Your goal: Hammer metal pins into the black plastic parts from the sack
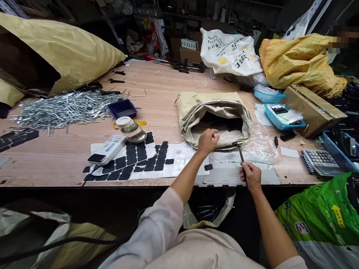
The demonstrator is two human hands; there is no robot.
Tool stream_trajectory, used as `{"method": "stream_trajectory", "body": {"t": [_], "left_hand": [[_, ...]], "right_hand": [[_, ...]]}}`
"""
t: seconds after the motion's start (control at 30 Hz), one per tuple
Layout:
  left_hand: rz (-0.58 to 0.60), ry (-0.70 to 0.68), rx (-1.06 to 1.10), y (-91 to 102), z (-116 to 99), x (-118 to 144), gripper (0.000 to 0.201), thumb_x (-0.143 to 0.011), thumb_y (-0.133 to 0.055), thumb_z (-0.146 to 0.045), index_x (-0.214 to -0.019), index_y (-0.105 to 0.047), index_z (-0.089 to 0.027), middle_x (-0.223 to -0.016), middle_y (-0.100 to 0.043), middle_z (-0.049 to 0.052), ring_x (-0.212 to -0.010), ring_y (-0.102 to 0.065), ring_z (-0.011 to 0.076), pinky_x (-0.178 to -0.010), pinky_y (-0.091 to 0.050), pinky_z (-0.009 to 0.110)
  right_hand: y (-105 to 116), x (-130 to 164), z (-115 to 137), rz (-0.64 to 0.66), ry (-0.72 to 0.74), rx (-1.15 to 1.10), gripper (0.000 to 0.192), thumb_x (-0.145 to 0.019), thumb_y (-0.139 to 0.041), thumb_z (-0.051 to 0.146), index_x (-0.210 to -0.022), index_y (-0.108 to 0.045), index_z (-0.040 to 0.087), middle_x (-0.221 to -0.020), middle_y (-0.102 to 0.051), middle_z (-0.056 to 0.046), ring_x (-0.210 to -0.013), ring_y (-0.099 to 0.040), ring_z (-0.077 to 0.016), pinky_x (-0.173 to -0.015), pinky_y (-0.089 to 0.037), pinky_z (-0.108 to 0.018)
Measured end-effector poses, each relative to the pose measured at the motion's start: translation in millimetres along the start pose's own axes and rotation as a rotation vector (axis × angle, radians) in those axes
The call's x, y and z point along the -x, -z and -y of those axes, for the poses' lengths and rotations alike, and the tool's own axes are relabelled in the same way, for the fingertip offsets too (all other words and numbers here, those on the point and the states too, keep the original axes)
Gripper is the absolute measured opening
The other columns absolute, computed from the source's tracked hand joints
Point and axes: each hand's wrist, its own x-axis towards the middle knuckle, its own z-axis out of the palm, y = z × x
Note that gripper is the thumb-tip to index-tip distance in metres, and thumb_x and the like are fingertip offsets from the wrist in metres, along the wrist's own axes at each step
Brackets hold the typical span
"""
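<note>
1. Landmark. The open beige sack [216, 114] lies on its side on the wooden table [60, 156], mouth toward me, rim rolled back. All positions below are given relative to this sack.

2. Left hand. My left hand [207, 141] rests at the front lip of the sack mouth, just left of its centre. The fingers are curled together into a loose fist and touch the rolled rim. A small pale piece shows at the fingertips; I cannot tell what it is, or whether I grip it.

3. Right hand. My right hand [251, 176] sits in front of the sack and to the right of its mouth, near the table edge. The fingers are wrapped tight around the handle of a small hammer [241, 151]. The handle slants up and away from me; the metal head sits just in front of the sack's right lip, over clear plastic film [261, 149].

4. Work surface. A grey flat mat [225, 175] lies in front of the sack, between both hands. One small black square pad [208, 167] lies on it, just below my left wrist.

5. Surrounding items. Left of the sack: white sheets carrying rows of black pads [142, 158], a white handheld device [108, 149] and a tape roll [128, 126]. Farther left: a pile of metal pins [63, 108] and a dark blue tray [122, 107]. Right of the sack: a calculator [319, 160] and a light blue tray [284, 118].
</note>
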Motion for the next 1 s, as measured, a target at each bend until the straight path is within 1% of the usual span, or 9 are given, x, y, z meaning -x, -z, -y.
{"method": "stream_trajectory", "body": {"t": [0.07, 0.17, 0.27, 0.4, 0.5, 0.63, 0.73, 0.83, 1.0], "left_hand": [[-0.096, 0.095, -0.107, -13.9, 7, -48, 0.033, -0.096, -0.058, -0.032, -0.123, -0.071, -0.02, -0.118, -0.07, 0.012, -0.113, -0.06, 0.027, -0.095, -0.047, 0.037], [0.013, 0.206, -0.164, -36.4, 18, -93, 0.036, -0.094, -0.061, -0.035, -0.127, -0.068, -0.022, -0.126, -0.067, 0.015, -0.12, -0.059, 0.0312, -0.098, -0.046, 0.039], [0.139, 0.262, -0.164, -53.3, 27, -110, 0.034, -0.094, -0.061, -0.031, -0.126, -0.069, -0.024, -0.125, -0.068, 0.015, -0.116, -0.063, 0.0313, -0.093, -0.048, 0.038], [0.168, 0.268, -0.189, -57.1, 31, -114, 0.027, -0.094, -0.06, -0.026, -0.118, -0.072, -0.023, -0.126, -0.067, 0.015, -0.114, -0.063, 0.0304, -0.09, -0.048, 0.037], [0.1, 0.221, -0.186, -43.0, 28, -100, 0.021, -0.091, -0.067, -0.03, -0.109, -0.074, -0.023, -0.113, -0.07, 0.013, -0.112, -0.06, 0.031, -0.091, -0.047, 0.039], [-0.124, -0.08, -0.048, -18.9, 20, -40, 0.019, -0.09, -0.069, -0.033, -0.106, -0.074, -0.023, -0.106, -0.068, 0.009, -0.105, -0.058, 0.0272, -0.091, -0.046, 0.039], [0.0, -0.261, 0.061, -16.8, 21, 18, 0.017, -0.087, -0.073, -0.03, -0.103, -0.075, -0.025, -0.097, -0.068, 0.004, -0.095, -0.058, 0.0227, -0.085, -0.047, 0.035], [0.125, -0.209, 0.069, -29.4, 31, 54, 0.014, -0.083, -0.077, -0.026, -0.096, -0.077, -0.024, -0.091, -0.067, 0.003, -0.094, -0.057, 0.0218, -0.082, -0.046, 0.033], [0.143, -0.075, 0.097, -46.4, 44, 58, 0.019, -0.082, -0.08, -0.029, -0.101, -0.079, -0.024, -0.095, -0.066, 0.004, -0.098, -0.056, 0.0215, -0.082, -0.046, 0.032]], "right_hand": [[-1, 0, 0, -0.014, -0.009, -0.005, 0.038, -0.076, -0.073, 0.053, -0.08, -0.072, 0.015, -0.059, -0.061, 0.0, -0.041, -0.05, -0.0101, -0.033, -0.042, -0.021], [-2, 0, 1, -0.028, -0.019, -0.018, 0.037, -0.077, -0.072, 0.052, -0.08, -0.072, 0.015, -0.058, -0.061, 0.001, -0.04, -0.05, -0.0103, -0.032, -0.041, -0.021], [-2, 0, 2, -0.029, -0.027, -0.027, 0.035, -0.078, -0.071, 0.05, -0.08, -0.072, 0.015, -0.058, -0.061, 0.0, -0.04, -0.051, -0.0101, -0.032, -0.041, -0.02], [-2, -1, 3, -0.034, -0.026, -0.019, 0.034, -0.077, -0.071, 0.05, -0.077, -0.071, 0.015, -0.058, -0.061, 0.0, -0.04, -0.051, -0.0099, -0.032, -0.041, -0.02], [-2, -1, 3, -0.04, -0.024, -0.019, 0.035, -0.077, -0.071, 0.05, -0.077, -0.071, 0.015, -0.057, -0.061, 0.001, -0.039, -0.051, -0.0096, -0.031, -0.041, -0.02], [-1, -2, 1, -0.036, -0.021, -0.02, 0.035, -0.077, -0.071, 0.049, -0.079, -0.072, 0.014, -0.058, -0.062, 0.001, -0.039, -0.05, -0.0092, -0.032, -0.041, -0.019], [-1, -2, 0, -0.034, -0.013, -0.014, 0.035, -0.077, -0.072, 0.05, -0.079, -0.072, 0.015, -0.058, -0.062, 0.001, -0.039, -0.051, -0.0093, -0.032, -0.041, -0.02], [-1, -2, -1, -0.034, -0.001, 0.015, 0.036, -0.077, -0.071, 0.051, -0.078, -0.072, 0.015, -0.059, -0.062, 0.001, -0.041, -0.052, -0.0102, -0.033, -0.042, -0.021], [0, 0, 0, -0.049, 0.092, 0.239, 0.036, -0.078, -0.069, 0.051, -0.084, -0.078, 0.016, -0.063, -0.068, -0.002, -0.048, -0.06, -0.015, -0.043, -0.049, -0.025]]}}
